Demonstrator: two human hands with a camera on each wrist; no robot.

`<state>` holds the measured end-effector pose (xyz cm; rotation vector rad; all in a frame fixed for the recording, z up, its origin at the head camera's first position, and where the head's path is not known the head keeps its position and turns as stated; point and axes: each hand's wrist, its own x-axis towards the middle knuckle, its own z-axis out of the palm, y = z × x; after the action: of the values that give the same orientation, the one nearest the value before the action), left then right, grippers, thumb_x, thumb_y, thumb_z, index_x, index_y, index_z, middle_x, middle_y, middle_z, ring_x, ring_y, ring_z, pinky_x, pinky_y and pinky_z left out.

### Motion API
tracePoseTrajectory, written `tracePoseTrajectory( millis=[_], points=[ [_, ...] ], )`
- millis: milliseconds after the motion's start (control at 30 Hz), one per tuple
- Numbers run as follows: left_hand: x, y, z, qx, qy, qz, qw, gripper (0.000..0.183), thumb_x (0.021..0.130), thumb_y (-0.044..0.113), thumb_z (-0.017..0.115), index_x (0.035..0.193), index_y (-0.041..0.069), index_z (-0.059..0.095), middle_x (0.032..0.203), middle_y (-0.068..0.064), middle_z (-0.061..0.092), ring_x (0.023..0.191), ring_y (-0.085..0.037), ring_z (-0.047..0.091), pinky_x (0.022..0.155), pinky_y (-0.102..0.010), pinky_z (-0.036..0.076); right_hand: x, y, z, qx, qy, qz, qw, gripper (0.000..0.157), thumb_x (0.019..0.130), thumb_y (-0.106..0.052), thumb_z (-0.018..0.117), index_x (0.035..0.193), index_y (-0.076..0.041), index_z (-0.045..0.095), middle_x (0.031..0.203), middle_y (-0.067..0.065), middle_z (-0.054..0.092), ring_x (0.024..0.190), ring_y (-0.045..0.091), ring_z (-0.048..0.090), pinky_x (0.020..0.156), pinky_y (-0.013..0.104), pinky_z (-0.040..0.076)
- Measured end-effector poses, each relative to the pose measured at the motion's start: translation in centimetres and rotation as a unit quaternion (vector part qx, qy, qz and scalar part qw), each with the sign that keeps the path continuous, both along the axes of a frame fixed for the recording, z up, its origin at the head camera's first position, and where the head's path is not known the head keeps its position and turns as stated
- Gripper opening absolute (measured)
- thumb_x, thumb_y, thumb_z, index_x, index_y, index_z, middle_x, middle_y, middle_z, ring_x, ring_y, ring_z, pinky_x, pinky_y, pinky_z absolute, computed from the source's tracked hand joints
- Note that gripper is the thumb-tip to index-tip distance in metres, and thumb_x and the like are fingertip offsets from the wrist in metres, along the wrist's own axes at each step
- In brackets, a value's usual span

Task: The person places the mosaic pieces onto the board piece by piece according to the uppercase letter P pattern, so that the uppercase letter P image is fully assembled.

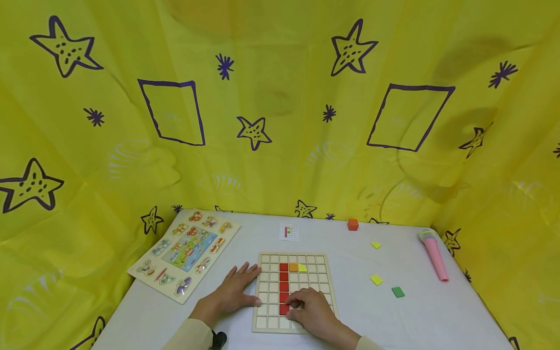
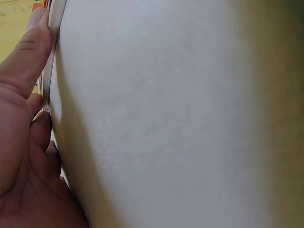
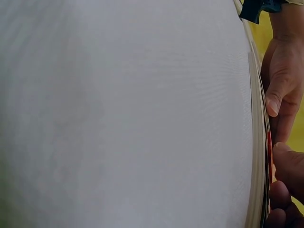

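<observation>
A wooden grid board (image 1: pixel 267 324) lies flat on the table. Five or so square tiles make a red column on it, with an orange tile (image 1: pixel 293 267) and a yellow tile (image 1: pixel 302 268) beside the top one. My right hand (image 1: pixel 316 311) is over the lower part of the board, thumb and index fingertips at the lowest red tile (image 1: pixel 284 309), pinching at its edge. The other right fingers are curled in. My left hand (image 1: pixel 236 289) rests at the board's left edge, fingers spread and straight, thumb on the rim.
Two loose yellow pieces (image 1: pixel 376 280), a green tile (image 1: pixel 397 291), an orange-red cube (image 1: pixel 353 224) and a pink microphone (image 1: pixel 436 257) lie to the right. A small pattern card (image 1: pixel 288 232) is behind the board. A vehicle picture puzzle (image 1: pixel 185 253) lies at left. Yellow curtains (image 1: pixel 280 165) surround the table.
</observation>
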<state>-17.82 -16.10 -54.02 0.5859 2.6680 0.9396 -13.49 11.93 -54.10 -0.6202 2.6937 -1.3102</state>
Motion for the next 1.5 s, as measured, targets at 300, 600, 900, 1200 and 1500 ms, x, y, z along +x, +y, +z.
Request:
tracePoseTrajectory(
  millis=[300,600,900,1200,1500],
  points=[
    [-0.1,0.0,-0.1,0.000,-0.003,0.002,1.0000,0.096,0.083,0.045,0.086,0.160,0.005,0.044,0.169,-0.015,0.040,0.162,-0.042,0.021,0.132,-0.064,0.006,-0.9,1.1,0.5,-0.064,-0.033,-0.036,0.997,0.013,0.091,-0.014,0.083,0.101,-0.009,0.076,0.087,-0.004,0.065,0.076,0.002,0.052,0.065,0.017,0.048],
    [-0.1,0.0,-0.1,-0.004,0.001,0.001,1.0000,0.096,0.084,0.046,0.085,0.161,0.006,0.043,0.169,-0.014,0.039,0.162,-0.042,0.020,0.132,-0.064,0.006,-2.7,4.9,1.4,-0.056,-0.030,-0.147,0.987,0.013,0.091,-0.010,0.082,0.103,-0.010,0.077,0.090,-0.005,0.065,0.083,0.009,0.055,0.068,0.020,0.049],
    [0.1,0.2,0.4,0.004,-0.005,0.003,1.0000,0.096,0.084,0.044,0.086,0.160,0.004,0.044,0.169,-0.016,0.039,0.162,-0.043,0.020,0.132,-0.064,0.005,-4.0,11.7,1.6,-0.002,-0.032,-0.224,0.974,0.023,0.093,-0.016,0.081,0.115,-0.008,0.077,0.101,0.003,0.069,0.092,0.015,0.055,0.070,0.021,0.047],
    [0.0,0.1,0.3,-0.001,-0.003,0.007,1.0000,0.096,0.083,0.043,0.087,0.160,0.004,0.044,0.168,-0.016,0.039,0.162,-0.043,0.020,0.132,-0.064,0.006,-3.9,17.6,1.7,0.055,0.001,-0.240,0.969,0.037,0.095,-0.027,0.081,0.125,-0.007,0.075,0.111,0.007,0.073,0.095,0.011,0.055,0.078,0.024,0.048],
    [-0.1,0.1,0.0,-0.004,0.000,0.006,1.0000,0.096,0.083,0.044,0.086,0.160,0.006,0.044,0.169,-0.015,0.039,0.162,-0.042,0.020,0.132,-0.063,0.006,-3.5,21.4,1.3,0.106,-0.002,-0.230,0.967,0.048,0.094,-0.025,0.081,0.134,-0.002,0.068,0.119,0.017,0.070,0.106,0.027,0.059,0.086,0.037,0.049]
  ],
)
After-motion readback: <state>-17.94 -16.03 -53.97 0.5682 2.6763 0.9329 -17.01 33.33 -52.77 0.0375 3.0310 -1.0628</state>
